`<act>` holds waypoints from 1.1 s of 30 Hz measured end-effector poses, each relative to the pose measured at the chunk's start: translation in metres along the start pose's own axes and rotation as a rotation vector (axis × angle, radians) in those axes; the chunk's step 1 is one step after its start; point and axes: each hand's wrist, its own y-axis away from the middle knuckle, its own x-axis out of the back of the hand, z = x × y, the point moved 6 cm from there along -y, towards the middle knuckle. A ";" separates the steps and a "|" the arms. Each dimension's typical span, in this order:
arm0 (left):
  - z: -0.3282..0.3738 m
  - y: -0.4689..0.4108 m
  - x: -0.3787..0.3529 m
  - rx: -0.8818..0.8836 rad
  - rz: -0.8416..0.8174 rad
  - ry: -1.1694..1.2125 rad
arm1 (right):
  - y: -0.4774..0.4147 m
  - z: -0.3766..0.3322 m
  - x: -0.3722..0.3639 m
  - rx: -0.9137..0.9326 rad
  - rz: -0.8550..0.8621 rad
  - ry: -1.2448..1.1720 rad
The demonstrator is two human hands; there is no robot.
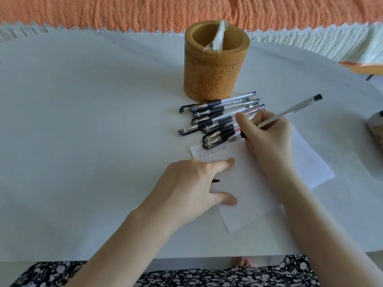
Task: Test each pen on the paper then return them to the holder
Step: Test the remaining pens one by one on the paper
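White table (93,121). Paper (259,183) lies under both hands. Carved holder (215,65) stands beyond right hand (267,133), which grips a pen (290,112), tip at paper's far edge. Left hand (192,187) spread flat, pinning paper. Capped pens pile (219,117) just left of right hand.

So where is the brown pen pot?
In the head view the pen holder stands upright at the far middle of the white table, just behind the pile of pens and beyond the paper.
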 end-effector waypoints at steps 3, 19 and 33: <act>0.000 0.000 0.000 -0.001 0.009 0.001 | 0.004 -0.002 0.000 0.032 0.044 0.055; 0.000 -0.001 0.000 -0.008 0.013 -0.014 | 0.004 -0.001 -0.005 0.077 0.030 0.082; 0.000 -0.001 0.001 -0.013 0.014 -0.007 | 0.002 0.001 -0.004 0.120 0.050 0.108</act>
